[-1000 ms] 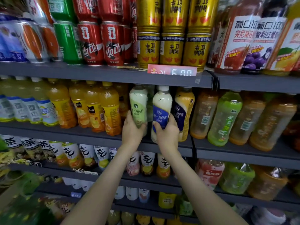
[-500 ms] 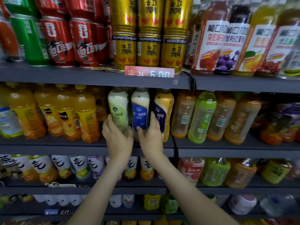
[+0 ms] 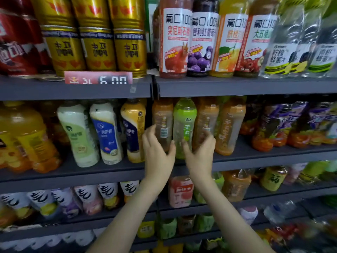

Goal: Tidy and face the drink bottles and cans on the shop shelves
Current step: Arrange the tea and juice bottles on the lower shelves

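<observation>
On the middle shelf [image 3: 255, 159], right bay, stand an amber drink bottle [image 3: 162, 114] with its barcode facing out, a green bottle [image 3: 184, 121] and another amber bottle [image 3: 207, 114]. My left hand [image 3: 159, 152] grips the barcode bottle low down, fingers on its left side and thumb on its right. My right hand [image 3: 200, 154] curls its blurred fingers on the second amber bottle, while its thumb lies in front of the green bottle. Three milky bottles, green-label [image 3: 76, 132], blue-label [image 3: 106, 132] and yellow [image 3: 133, 128], stand free to the left.
Gold cans [image 3: 96, 42] and a 6.00 price tag [image 3: 98, 78] sit on the shelf above, beside tall juice bottles [image 3: 175, 41]. A further amber bottle [image 3: 229, 125] and purple-wrapped bottles [image 3: 284, 125] stand right. Orange juice bottles [image 3: 27, 136] stand left. Lower shelves hold more drinks.
Both hands let go of the milky bottles and moved right across the shelf divider onto the amber and green bottles. The camera view shifted right and closer.
</observation>
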A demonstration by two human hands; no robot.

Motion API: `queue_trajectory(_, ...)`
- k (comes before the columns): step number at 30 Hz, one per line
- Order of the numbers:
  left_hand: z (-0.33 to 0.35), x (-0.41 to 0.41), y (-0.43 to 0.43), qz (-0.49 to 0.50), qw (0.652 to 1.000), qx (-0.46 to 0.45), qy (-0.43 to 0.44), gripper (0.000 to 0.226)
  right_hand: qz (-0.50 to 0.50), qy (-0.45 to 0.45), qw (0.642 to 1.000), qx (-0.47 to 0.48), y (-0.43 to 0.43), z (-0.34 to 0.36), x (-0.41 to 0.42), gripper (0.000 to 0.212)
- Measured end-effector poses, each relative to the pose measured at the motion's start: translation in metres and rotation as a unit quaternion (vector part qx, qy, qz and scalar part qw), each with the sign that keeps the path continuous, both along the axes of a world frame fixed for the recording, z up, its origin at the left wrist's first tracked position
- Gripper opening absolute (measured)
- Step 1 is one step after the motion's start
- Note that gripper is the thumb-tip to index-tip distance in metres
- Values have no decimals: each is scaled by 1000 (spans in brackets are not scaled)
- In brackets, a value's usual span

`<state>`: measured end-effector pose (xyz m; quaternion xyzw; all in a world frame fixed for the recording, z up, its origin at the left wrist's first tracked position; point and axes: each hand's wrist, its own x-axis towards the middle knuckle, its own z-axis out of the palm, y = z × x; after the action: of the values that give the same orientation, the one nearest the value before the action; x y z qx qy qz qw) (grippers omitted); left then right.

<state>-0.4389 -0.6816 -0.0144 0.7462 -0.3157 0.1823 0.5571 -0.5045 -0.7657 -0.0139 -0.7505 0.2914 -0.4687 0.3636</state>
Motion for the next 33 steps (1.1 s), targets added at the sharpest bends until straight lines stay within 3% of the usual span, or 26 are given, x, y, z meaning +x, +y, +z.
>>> queue_trajectory(3, 4, 5, -24, 15, 997, 9, 81, 73, 31, 26, 999, -11, -9, -3, 4, 70)
queue_trajectory(12, -5, 39, -36, -1, 983, 17, 180, 88, 94, 79, 991, -56, -22, -13, 17, 81)
queue_trajectory(17, -13, 46, -39, 59, 988, 41, 134, 66, 65, 77, 993, -53, -30, -10, 26, 77)
queue_trajectory(23, -5, 13, -35, 52, 991, 27, 118, 69, 60, 27, 997, -45, -24, -14, 6, 66)
queue_trajectory(26, -6, -22, -32, 61, 997, -12, 40, 61, 62, -9, 998, -27, -24, -21, -21, 64)
queue_trajectory(29, -11, -46, -42, 27, 998, -45, -29, 46, 43, -38, 998, -23, -35, -22, -52, 60)
queue_trajectory(33, -7, -63, -76, -55, 997, -40, -37, 29, -1, -62, 998, -24, -66, -12, -89, 56)
